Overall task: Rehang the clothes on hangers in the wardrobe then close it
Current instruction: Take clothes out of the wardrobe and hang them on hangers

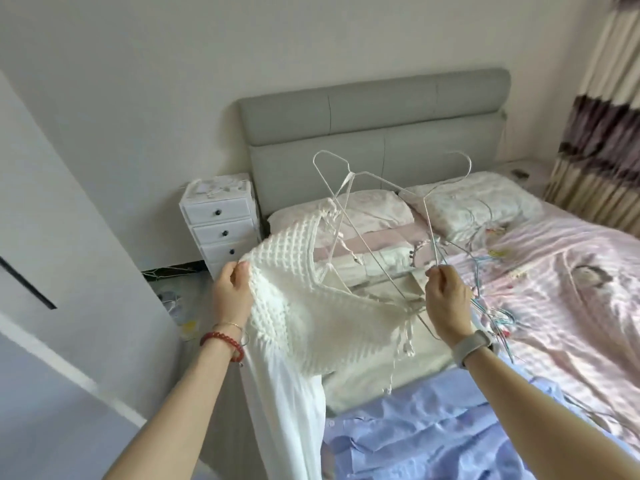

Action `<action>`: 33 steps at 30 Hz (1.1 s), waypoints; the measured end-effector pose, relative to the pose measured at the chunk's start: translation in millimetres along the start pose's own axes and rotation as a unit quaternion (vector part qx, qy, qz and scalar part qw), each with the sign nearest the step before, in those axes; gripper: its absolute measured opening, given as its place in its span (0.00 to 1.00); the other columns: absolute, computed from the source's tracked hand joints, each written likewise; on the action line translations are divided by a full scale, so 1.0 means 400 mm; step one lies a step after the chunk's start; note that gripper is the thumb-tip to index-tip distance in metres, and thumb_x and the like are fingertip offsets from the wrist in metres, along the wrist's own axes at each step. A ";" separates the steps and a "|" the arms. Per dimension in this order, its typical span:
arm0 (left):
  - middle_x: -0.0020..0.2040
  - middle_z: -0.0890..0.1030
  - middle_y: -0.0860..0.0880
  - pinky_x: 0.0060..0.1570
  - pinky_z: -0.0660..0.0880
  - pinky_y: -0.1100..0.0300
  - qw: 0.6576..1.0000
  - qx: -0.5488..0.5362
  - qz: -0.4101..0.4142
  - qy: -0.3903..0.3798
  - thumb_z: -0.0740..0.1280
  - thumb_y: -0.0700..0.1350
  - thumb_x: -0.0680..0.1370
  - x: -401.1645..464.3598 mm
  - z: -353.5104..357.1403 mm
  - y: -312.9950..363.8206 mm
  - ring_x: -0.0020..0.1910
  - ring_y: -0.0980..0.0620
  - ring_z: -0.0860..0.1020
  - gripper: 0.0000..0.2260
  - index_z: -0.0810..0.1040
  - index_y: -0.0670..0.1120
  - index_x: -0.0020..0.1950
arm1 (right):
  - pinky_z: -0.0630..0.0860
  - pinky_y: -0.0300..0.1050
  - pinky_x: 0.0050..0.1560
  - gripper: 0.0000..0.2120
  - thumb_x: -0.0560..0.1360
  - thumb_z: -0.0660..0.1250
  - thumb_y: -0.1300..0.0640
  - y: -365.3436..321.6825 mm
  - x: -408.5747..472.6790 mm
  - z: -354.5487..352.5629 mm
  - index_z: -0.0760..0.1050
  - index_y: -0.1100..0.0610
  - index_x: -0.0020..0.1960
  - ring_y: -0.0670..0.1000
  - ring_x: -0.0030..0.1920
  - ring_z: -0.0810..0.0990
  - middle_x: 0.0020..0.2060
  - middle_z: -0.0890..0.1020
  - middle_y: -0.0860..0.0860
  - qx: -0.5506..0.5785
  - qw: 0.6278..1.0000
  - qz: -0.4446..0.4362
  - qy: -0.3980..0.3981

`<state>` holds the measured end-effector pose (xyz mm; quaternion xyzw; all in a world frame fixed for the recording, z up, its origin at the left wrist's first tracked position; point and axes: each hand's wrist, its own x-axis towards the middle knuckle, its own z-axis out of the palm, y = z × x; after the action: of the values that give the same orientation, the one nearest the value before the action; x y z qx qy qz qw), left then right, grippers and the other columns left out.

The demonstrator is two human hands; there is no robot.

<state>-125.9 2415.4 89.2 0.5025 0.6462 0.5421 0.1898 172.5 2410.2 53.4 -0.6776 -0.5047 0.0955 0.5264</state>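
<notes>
A bed (571,271) with a grey padded headboard (374,109) fills the room from 12 to 4 o'clock; a narrow floor strip runs along its left edge toward the white drawer unit (221,223) at 11. The left hand (232,292) grips a white waffle-knit garment (304,299) at centre. The right hand (447,299) pinches thin white wire hangers (360,216) held above it. A blue shirt (433,427) lies at 6.
</notes>
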 end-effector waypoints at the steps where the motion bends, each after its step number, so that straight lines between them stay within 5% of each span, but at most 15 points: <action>1: 0.29 0.64 0.50 0.27 0.59 0.65 1.000 -0.004 0.002 0.017 0.58 0.43 0.80 0.037 0.009 0.010 0.28 0.54 0.62 0.11 0.69 0.40 0.39 | 0.51 0.47 0.33 0.08 0.76 0.57 0.65 -0.017 0.022 0.013 0.70 0.65 0.39 0.56 0.31 0.68 0.31 0.75 0.61 0.011 1.000 -0.001 0.001; 4: 0.30 0.65 0.50 0.27 0.60 0.64 0.998 -0.026 0.003 0.054 0.57 0.45 0.80 0.153 0.030 0.046 0.28 0.55 0.62 0.12 0.68 0.42 0.39 | 0.52 0.47 0.33 0.09 0.76 0.58 0.65 -0.076 0.099 0.067 0.71 0.65 0.38 0.57 0.31 0.69 0.29 0.74 0.60 0.039 0.999 -0.009 0.008; 7: 0.30 0.66 0.51 0.28 0.62 0.65 0.994 -0.070 0.022 0.079 0.57 0.45 0.80 0.285 0.044 0.092 0.29 0.55 0.63 0.13 0.67 0.48 0.35 | 0.63 0.48 0.36 0.09 0.76 0.57 0.64 -0.152 0.186 0.140 0.73 0.63 0.40 0.56 0.33 0.72 0.30 0.75 0.54 0.083 0.996 -0.012 0.003; 11: 0.33 0.69 0.54 0.27 0.64 0.75 0.982 -0.127 0.072 0.123 0.58 0.44 0.80 0.507 0.059 0.164 0.31 0.59 0.66 0.08 0.70 0.44 0.42 | 0.69 0.48 0.41 0.10 0.76 0.56 0.63 -0.273 0.324 0.262 0.74 0.61 0.41 0.57 0.38 0.75 0.32 0.76 0.54 0.145 0.989 -0.008 0.036; 19: 0.36 0.71 0.56 0.31 0.65 0.75 0.955 -0.188 0.141 0.182 0.59 0.44 0.80 0.892 0.038 0.246 0.33 0.61 0.69 0.05 0.72 0.45 0.46 | 0.71 0.51 0.43 0.10 0.76 0.55 0.60 -0.471 0.571 0.490 0.73 0.56 0.39 0.56 0.36 0.74 0.27 0.75 0.50 0.195 0.977 -0.037 0.073; 28: 0.30 0.68 0.55 0.32 0.64 0.64 0.973 -0.156 0.171 0.024 0.61 0.45 0.78 1.000 0.267 0.196 0.30 0.59 0.65 0.08 0.73 0.44 0.41 | 0.71 0.50 0.43 0.10 0.76 0.55 0.61 -0.311 0.708 0.491 0.74 0.58 0.41 0.56 0.36 0.74 0.28 0.74 0.49 0.119 0.987 0.016 0.107; 33: 0.30 0.69 0.55 0.36 0.64 0.59 0.979 -0.131 0.146 -0.059 0.62 0.43 0.78 0.954 0.547 0.142 0.30 0.58 0.66 0.09 0.75 0.40 0.42 | 0.72 0.53 0.47 0.10 0.76 0.56 0.62 -0.091 0.759 0.422 0.76 0.64 0.45 0.60 0.41 0.77 0.35 0.79 0.60 0.014 0.989 0.076 0.124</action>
<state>-89.4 2848.0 179.7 0.5935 0.4769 0.6134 0.2100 183.3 2750.1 132.7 -0.7133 -0.3814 0.0577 0.5851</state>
